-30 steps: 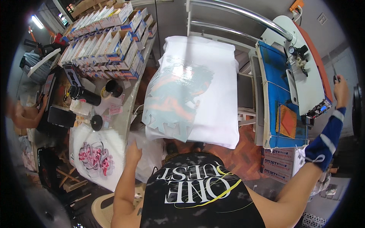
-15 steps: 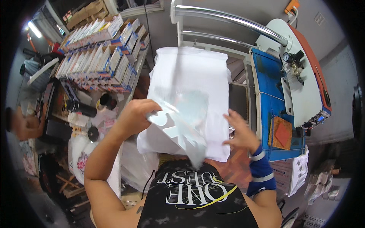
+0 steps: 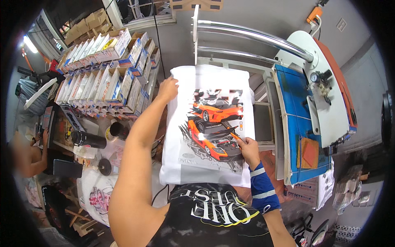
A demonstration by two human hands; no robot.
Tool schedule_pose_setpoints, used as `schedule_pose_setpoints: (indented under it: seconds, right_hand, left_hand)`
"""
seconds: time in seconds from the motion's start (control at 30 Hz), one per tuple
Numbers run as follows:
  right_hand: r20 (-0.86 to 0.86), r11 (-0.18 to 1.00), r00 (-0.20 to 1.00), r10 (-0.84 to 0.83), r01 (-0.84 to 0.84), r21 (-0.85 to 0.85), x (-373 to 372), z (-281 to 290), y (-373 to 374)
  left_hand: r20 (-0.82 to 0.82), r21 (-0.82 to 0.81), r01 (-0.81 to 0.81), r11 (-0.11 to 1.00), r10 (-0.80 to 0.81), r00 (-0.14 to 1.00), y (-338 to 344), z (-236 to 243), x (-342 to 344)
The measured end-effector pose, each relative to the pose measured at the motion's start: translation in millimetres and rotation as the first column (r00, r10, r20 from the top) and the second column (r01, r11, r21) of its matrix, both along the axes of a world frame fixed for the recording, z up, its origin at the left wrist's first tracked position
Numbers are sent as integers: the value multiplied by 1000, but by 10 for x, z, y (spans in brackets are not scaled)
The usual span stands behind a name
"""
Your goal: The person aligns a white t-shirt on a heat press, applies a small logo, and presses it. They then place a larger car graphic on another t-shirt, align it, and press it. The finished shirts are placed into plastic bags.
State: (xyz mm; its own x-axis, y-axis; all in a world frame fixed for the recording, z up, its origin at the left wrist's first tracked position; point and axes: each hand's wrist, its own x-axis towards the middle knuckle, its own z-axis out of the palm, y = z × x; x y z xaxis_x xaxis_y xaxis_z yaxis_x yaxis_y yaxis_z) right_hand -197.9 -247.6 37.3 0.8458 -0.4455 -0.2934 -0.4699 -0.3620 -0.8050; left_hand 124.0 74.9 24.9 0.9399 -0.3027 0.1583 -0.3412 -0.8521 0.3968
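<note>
A white shirt is spread over a flat board in front of me. On it lies a printed transfer film with two orange sports cars, black splashes and a greyish lower edge. At the shirt's far left edge, my left hand is closed, its fingers curled on the cloth. My right hand pinches the right edge of the film with thumb and fingers. The blue sleeve band with pale stripes covers my right forearm. The board itself is hidden under the shirt.
To the right stands a heat press with a blue pad and a brown-orange square on it. Chrome bars run behind the shirt. Stacked cardboard bins stand at the left. Another person's arm shows at far left.
The pale film sheet that hung from my left hand now lies picture-up on the shirt. My left hand has moved up to the shirt's far left edge; my right hand has closed on the film.
</note>
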Motion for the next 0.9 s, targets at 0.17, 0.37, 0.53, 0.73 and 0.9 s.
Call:
schedule_pose_setpoints:
  seconds: [0.17, 0.37, 0.53, 0.73, 0.9]
  right_hand:
    - [33, 844, 999, 5, 13, -536, 132, 27, 37]
    - [-88, 582, 841, 533, -440, -683, -259, 12, 358]
    - [-54, 617, 874, 484, -384, -687, -137, -118, 427]
    - [25, 636, 866, 500, -347, -689, 124, -86, 370]
    - [-123, 616, 894, 430, -391, -684, -121, -87, 336]
  left_hand:
    - [235, 52, 50, 997, -61, 970, -17, -445, 515]
    - [168, 239, 202, 950, -246, 955, -268, -300, 888]
    - [31, 182, 270, 946, -280, 959, -527, -221, 846]
    - [303, 127, 347, 929, -370, 878, -894, -111, 673]
    - [280, 96, 348, 933, -361, 890, -1375, -311, 485]
